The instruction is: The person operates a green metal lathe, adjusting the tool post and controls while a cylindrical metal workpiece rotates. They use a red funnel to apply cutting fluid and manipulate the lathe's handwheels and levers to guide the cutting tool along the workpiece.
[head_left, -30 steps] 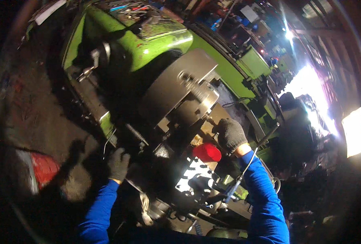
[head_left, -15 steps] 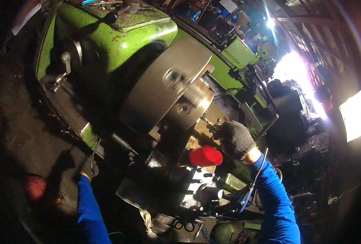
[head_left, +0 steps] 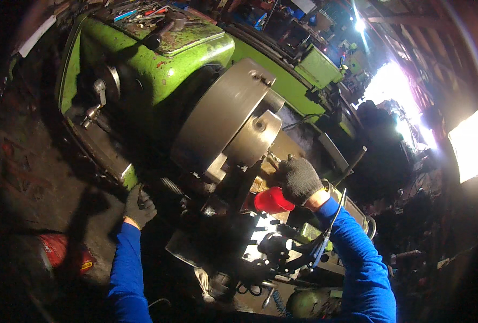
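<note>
A large steel lathe chuck sits in front of the green headstock. Its jaws hold a metal workpiece. My right hand, in a dark grey knit glove, is closed just right of the workpiece. A short thin metal piece shows by its fingertips; what the fingers grip is hidden. Below that hand sits a red cup. My left hand, gloved too, has curled fingers beside the machine's green lower corner. Whatever lies inside them is too dark to make out.
A tool post with several bolts stands below the cup. A crank handle juts from the headstock's left. Small tools lie on top of it. A red bag-like object rests on the floor at left.
The chuck, blurred before, looks sharp now with its jaws turned to another position. My left hand has shifted up and right within the view. My right hand has closed more and moved slightly left.
</note>
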The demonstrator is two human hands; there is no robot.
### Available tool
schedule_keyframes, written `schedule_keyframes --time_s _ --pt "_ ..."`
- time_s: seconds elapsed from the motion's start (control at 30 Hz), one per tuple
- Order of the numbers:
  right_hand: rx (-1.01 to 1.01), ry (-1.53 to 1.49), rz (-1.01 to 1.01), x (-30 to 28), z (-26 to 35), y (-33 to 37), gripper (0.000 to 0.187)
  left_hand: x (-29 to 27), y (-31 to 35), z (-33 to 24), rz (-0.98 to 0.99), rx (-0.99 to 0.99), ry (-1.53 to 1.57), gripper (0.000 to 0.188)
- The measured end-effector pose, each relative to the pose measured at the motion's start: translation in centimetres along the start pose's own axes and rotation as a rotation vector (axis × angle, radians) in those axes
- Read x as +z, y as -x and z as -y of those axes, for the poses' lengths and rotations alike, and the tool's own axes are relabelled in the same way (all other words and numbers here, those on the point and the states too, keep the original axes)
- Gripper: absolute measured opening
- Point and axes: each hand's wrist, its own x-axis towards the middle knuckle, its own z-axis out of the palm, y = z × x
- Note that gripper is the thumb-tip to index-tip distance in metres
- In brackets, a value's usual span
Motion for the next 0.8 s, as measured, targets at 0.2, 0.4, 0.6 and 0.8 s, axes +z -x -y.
schedule_keyframes --time_s 0.2,0.4,0.6,0.8 --pt "0.072 -0.191 -0.021 -0.6 -0.7 1.3 0.022 -2.6 -1.2 0.7 -0.003 0.006 -0.080 0.019" --pt "0.187 -0.282 -0.342 0.5 -3.5 0.4 0.030 -5.7 -1.6 3.7 -0.572 0.452 -1.374 0.034" --pt "0.437 -0.516 -0.436 1.0 -4.0 -1.6 0.022 -13.1 0.6 6.9 -0.712 0.509 -2.312 0.060" --pt "0.226 -0.028 -0.235 0.8 -5.6 -1.2 0.016 -16.1 1.2 9.0 -0.765 0.384 -2.417 0.055"
